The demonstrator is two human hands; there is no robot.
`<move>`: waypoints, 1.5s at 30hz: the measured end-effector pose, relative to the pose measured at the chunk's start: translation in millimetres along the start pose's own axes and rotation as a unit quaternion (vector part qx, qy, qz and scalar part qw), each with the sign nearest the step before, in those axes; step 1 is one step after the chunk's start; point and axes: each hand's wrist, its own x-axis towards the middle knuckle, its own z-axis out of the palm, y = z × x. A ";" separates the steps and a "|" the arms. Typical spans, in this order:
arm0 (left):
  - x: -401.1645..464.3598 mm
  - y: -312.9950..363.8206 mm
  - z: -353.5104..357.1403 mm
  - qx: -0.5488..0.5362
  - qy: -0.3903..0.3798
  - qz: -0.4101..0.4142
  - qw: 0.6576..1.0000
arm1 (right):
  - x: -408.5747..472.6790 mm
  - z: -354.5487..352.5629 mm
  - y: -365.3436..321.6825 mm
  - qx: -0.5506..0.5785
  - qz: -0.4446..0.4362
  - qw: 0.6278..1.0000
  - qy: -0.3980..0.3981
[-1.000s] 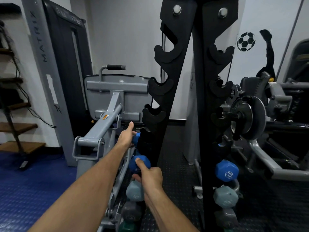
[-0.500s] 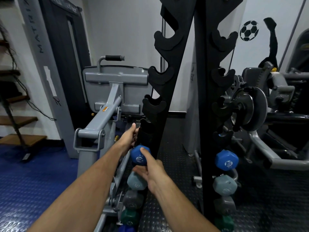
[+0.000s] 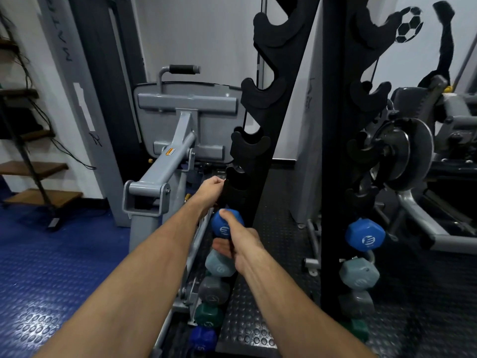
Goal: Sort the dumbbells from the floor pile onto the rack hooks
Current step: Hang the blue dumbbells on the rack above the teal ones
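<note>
- On left rack column: blue hex-ended rubber dumbbell (image 3: pixel 224 224), uppermost of the stacked dumbbells, right hand (image 3: pixel 241 240) gripping it.
- Left hand (image 3: pixel 210 186): fingers curled on black rack hook (image 3: pixel 236 188) just above.
- Tall black steel rack (image 3: pixel 335 151): upper hooks bare.

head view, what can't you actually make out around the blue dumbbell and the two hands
- Blue dumbbell: its middle and lower side are covered by the right hand, so its seat on the rack hook cannot be confirmed.
- Left hand: fingertips vanish behind the black rack upright; what they touch is unclear.
- Lowest dumbbell: dark and blurred, marking unreadable.
- Floor pile: outside the frame.
</note>
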 end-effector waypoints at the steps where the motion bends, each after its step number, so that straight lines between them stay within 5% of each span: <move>1: 1.4 0.8 0.1 0.011 -0.007 -0.007 1.000 | 0.8 0.9 1.0 -0.026 -0.015 0.999 0.025; 4: 1.8 3.7 -2.8 0.016 -0.026 -0.034 0.999 | 2.0 1.1 3.3 -0.068 -0.037 0.995 0.057; 10: 5.6 1.2 -2.3 0.002 -0.026 -0.012 1.000 | -4.2 -6.6 -2.5 0.098 0.002 0.994 -0.053; 16: 6.3 -14.5 -0.7 -0.048 0.000 -0.028 0.998 | 6.0 -1.5 0.3 -0.027 -0.055 0.998 0.035; 27: -17.2 -15.8 -5.7 -0.049 -0.030 -0.034 0.998 | -9.4 -23.5 -4.6 -0.073 -0.053 0.995 -0.045; 39: -150.1 -39.4 5.1 0.060 0.127 0.093 0.986 | -56.5 -147.2 63.6 -0.290 -0.143 0.945 -0.049; 45: -224.8 -101.0 36.7 0.085 0.159 0.103 0.978 | -66.1 -188.3 125.9 -0.292 -0.176 0.940 -0.037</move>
